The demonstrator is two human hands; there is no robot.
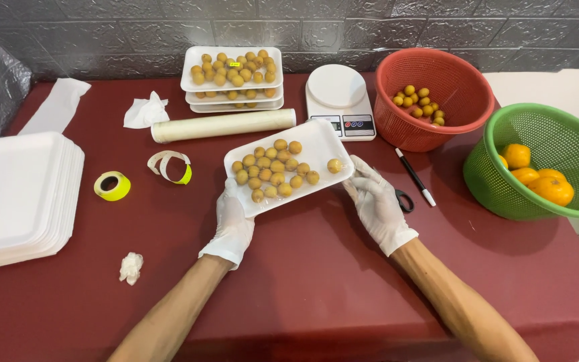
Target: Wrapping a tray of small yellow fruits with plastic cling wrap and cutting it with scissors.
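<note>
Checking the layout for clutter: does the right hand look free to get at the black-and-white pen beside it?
Probably yes: the pen lies on bare table just beside the right hand, though that hand grips the foam tray.

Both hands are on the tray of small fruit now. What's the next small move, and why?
Probably nudge the stray fruit back toward the cluster. It sits alone near the right edge of the foam tray, close to the right hand, while the left hand steadies the other end. The tray looks tilted, so it could roll.
</note>
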